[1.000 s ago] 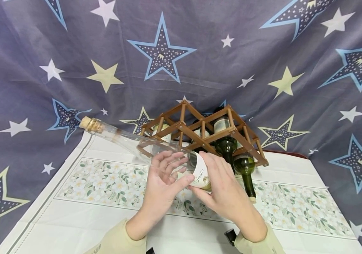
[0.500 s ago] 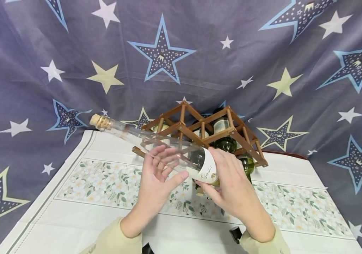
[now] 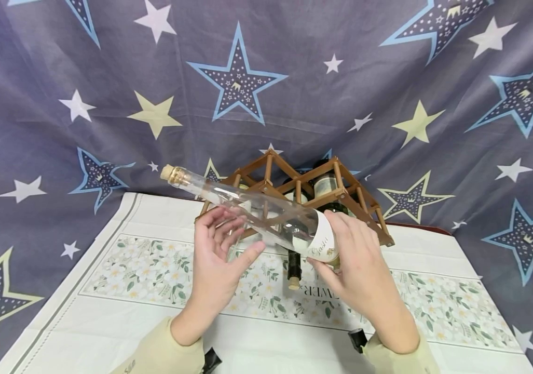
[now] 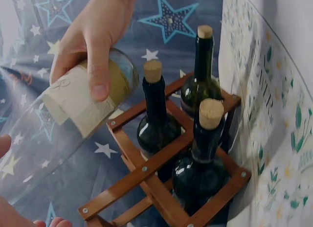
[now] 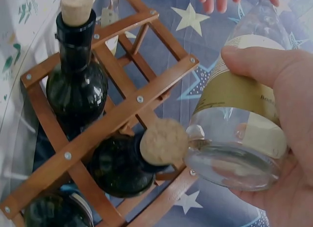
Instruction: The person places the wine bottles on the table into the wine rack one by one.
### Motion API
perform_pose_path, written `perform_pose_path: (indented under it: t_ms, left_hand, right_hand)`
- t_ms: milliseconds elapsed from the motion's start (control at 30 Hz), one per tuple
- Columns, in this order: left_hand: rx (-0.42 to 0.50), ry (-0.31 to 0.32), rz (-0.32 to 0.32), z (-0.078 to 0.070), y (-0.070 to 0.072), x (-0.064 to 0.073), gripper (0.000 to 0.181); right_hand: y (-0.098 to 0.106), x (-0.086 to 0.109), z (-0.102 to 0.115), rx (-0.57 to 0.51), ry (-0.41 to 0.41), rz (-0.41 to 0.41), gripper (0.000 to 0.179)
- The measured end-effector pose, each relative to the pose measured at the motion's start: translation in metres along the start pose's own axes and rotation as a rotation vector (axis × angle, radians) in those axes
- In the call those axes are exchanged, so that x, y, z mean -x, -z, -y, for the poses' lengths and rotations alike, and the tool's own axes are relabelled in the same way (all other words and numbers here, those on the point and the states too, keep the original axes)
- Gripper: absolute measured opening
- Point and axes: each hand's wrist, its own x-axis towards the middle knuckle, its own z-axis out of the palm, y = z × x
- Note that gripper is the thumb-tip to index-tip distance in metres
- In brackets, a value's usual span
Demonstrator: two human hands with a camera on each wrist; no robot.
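Observation:
My right hand (image 3: 364,270) grips the lower, labelled end of a clear glass bottle (image 3: 273,213), its thumb on the label in the right wrist view. The bottle is held in the air at a tilt, its cork (image 3: 167,172) pointing up and left. Below the neck, my left hand (image 3: 217,259) has its palm up and its fingers loosely bent, holding nothing; whether a fingertip touches the glass, I cannot tell. Behind the bottle stands a wooden wine rack (image 3: 269,167). Several dark corked wine bottles (image 4: 201,180) lie in it, necks toward me.
Another clear bottle (image 5: 111,21) with a label sits in the rack's far part. One dark neck (image 3: 294,269) juts out over the floral runner (image 3: 145,270) on the white cloth (image 3: 103,327). A star-patterned curtain (image 3: 303,114) hangs behind the rack.
My right hand has carried the clear bottle rightward, uncovering a dark bottle neck under it. The left hand has drifted left, away from the label, and the gap between the hands has widened.

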Motion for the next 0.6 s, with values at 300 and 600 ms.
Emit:
perform_pose_path:
  t_ms: [300, 600]
  left_hand:
    - [-0.157, -0.159, -0.055, -0.003, 0.003, -0.002, 0.074]
    - [-0.343, -0.429, -0.059, -0.008, 0.009, -0.006, 0.064]
  right_hand:
    - [0.004, 0.000, -0.010, 0.057, 0.019, -0.065, 0.083]
    - [0.009, 0.002, -0.016, 0.096, 0.002, -0.013, 0.085]
